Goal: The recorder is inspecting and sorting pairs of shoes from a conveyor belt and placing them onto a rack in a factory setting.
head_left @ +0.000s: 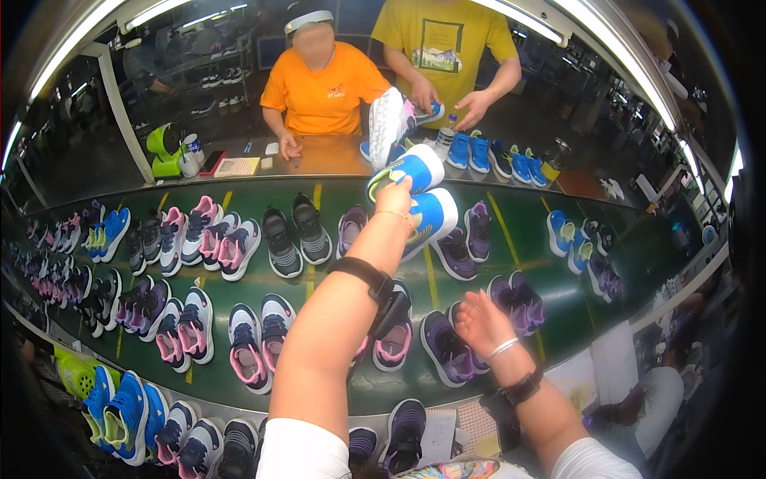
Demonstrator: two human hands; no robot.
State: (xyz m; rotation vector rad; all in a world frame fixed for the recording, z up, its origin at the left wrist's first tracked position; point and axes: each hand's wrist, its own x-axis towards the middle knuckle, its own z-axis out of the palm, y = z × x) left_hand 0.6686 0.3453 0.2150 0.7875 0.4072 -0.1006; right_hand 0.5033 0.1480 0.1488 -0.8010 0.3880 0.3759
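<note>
My left hand reaches far across the belt, closed around a pair of blue sneakers with white soles and yellow-green linings. One blue sneaker sits above the other blue sneaker. Just beyond them is a shoe with a white and grey sole; what holds it I cannot make out. My right hand hovers with fingers apart and nothing in it, over a dark purple sneaker and beside a purple pair.
A green conveyor belt carries rows of pink-navy, black and purple sneakers. More shoes, including a blue sneaker, line the near edge. Across stand a person in orange and one in yellow, by a bench with a clear bottle and blue shoes.
</note>
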